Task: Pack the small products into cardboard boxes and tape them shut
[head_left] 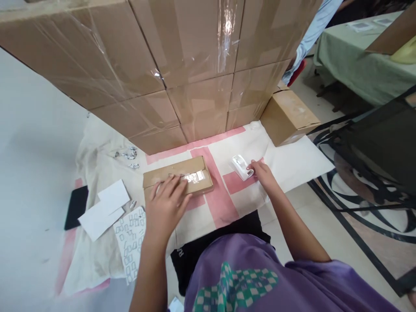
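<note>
A long, narrow cardboard box (177,167) lies on the cloth before me, with shiny clear tape on its top. My left hand (169,199) rests on the box's near left part, fingers stretched out over the lid. To the right of the box is a small white plastic tape dispenser (240,166), lying at a slant. My right hand (260,170) pinches the dispenser's near right end between thumb and fingers. The fingertips' exact hold there is partly hidden.
Taped cardboard cartons (201,99) form a wall behind the cloth. A smaller carton (289,117) stands at the right. On the left lie white cards (108,208), a marked sheet (131,242), a black flat object (76,207) and crumpled shiny bits (131,154). Someone's light-blue sleeve (320,30) shows behind.
</note>
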The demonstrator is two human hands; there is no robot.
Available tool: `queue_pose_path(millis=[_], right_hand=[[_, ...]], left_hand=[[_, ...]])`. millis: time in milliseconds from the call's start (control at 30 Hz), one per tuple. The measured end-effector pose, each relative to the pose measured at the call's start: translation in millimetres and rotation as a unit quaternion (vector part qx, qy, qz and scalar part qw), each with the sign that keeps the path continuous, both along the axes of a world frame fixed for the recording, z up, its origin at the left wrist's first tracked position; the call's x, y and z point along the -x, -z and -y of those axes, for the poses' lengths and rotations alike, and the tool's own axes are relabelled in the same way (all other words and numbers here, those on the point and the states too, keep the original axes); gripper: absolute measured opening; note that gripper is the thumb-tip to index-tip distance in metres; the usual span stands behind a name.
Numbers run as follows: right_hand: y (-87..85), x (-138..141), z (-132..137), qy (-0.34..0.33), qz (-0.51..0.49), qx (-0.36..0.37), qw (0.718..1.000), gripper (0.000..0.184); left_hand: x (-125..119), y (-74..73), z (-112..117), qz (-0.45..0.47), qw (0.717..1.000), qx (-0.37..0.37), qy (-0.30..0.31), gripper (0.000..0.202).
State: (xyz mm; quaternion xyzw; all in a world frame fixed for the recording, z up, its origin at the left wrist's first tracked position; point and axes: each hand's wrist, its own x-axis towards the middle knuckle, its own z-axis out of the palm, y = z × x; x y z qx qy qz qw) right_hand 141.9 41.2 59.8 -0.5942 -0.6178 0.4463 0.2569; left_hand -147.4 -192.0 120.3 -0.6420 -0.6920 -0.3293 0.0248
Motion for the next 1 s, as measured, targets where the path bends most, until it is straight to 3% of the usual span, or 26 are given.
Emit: queue_pose_path(millis=[67,133,200,233,333,400,500,667,1000], right_hand=[[1.4,-2,-4,0.000,-0.007,0.024,1.000,0.052],[3.1,-2,-7,0.000,-0.013,0.045,0.999,0.052],[4.9,-1,-10,0.000,-0.018,0.064,0.998,0.050],[5.7,0,-11,-0.001,-0.021,0.072,0.997,0.047],[6.9,4,-14,-0.003,-0.034,0.088,0.996,0.038],[6.4,7,-14,-0.004,-0.043,0.095,0.995,0.032],[3.9,9,-10,-0.007,-0.063,0.098,0.993,0.025],[-3.3,8,3,-0.007,-0.087,0.087,0.992,0.022],[-26.2,9,11,-0.007,-0.045,0.070,0.996,0.032]], left_hand=[[-34,11.7,-6,0.014,0.996,-0.070,0.058,0.037],[-74,32.0,-23,0.060,0.976,-0.132,0.160,0.025],[-112,55.3,-50,0.102,0.977,-0.066,0.178,0.021],[-128,66.3,-67,0.122,0.980,-0.022,0.157,0.027],[-156,93.2,-119,0.176,0.977,0.064,0.101,0.080],[-161,105.5,-146,0.198,0.973,0.089,0.075,0.103],[-159,117.0,-165,0.193,0.975,0.099,0.054,0.109],[-155,122.4,-164,0.173,0.980,0.080,0.053,0.105],[-158,110.5,-162,0.166,0.982,0.075,0.043,0.095]])
